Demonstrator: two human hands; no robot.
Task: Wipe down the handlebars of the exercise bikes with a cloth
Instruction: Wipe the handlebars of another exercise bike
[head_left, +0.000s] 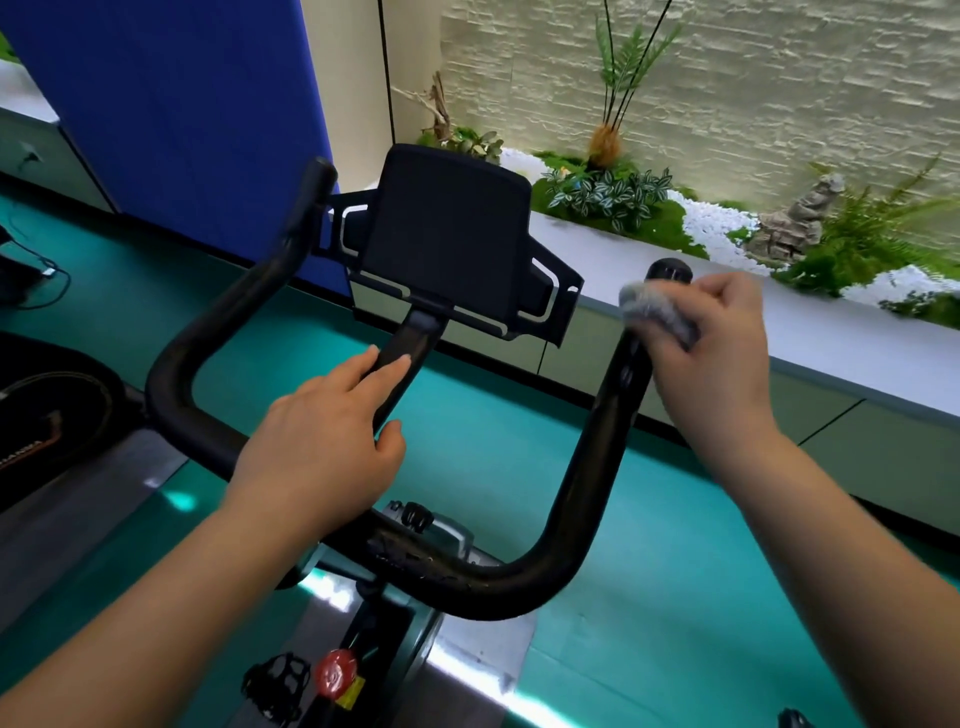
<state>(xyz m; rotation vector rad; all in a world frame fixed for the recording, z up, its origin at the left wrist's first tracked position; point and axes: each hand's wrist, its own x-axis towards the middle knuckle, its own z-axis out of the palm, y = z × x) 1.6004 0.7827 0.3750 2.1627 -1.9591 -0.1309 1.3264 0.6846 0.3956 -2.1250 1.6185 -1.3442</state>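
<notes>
A black U-shaped handlebar (582, 493) of an exercise bike fills the middle of the head view. My right hand (711, 353) grips a grey cloth (655, 310) wrapped round the right handlebar arm, just below its tip (669, 270). My left hand (327, 441) rests on the black centre stem (410, 343) below the console, fingers straight along it and thumb to the side. The left handlebar arm (244, 301) is bare.
A black console (447, 228) with a tablet holder stands on the stem. A red knob (336, 671) and a pedal (275, 680) show below. A grey ledge (810, 332) with plants and white pebbles runs behind at right; a blue partition (171, 104) stands at left over the teal floor.
</notes>
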